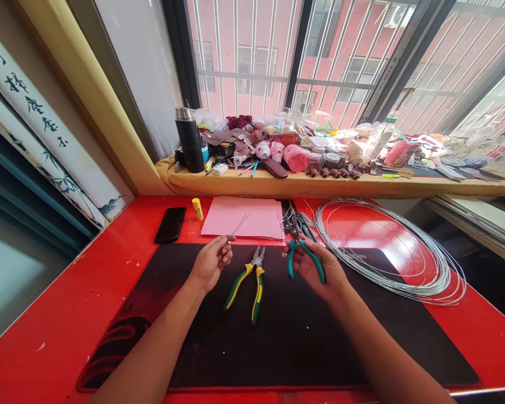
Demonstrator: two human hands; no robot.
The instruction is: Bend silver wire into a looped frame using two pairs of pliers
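Note:
My left hand [212,264] is closed in a pinch on a thin piece of wire [239,225], whose two ends point up and to the right. In my right hand [324,269] is a pair of small teal-handled pliers [317,261], jaws pointing away from me, handles spread apart. Between the hands, combination pliers with green and yellow handles [257,294] lie on the black desk mat [286,359], their jaws slightly apart. A large coil of silvery wire [440,280] rests right of my right hand, partly on the mat.
Pink paper [244,216], a yellow glue stick [197,209] and a black phone [170,225] lie beyond the mat on the red table [33,336]. Tools lie beside the paper. A black thermos [190,143] and many craft supplies crowd the windowsill [235,184].

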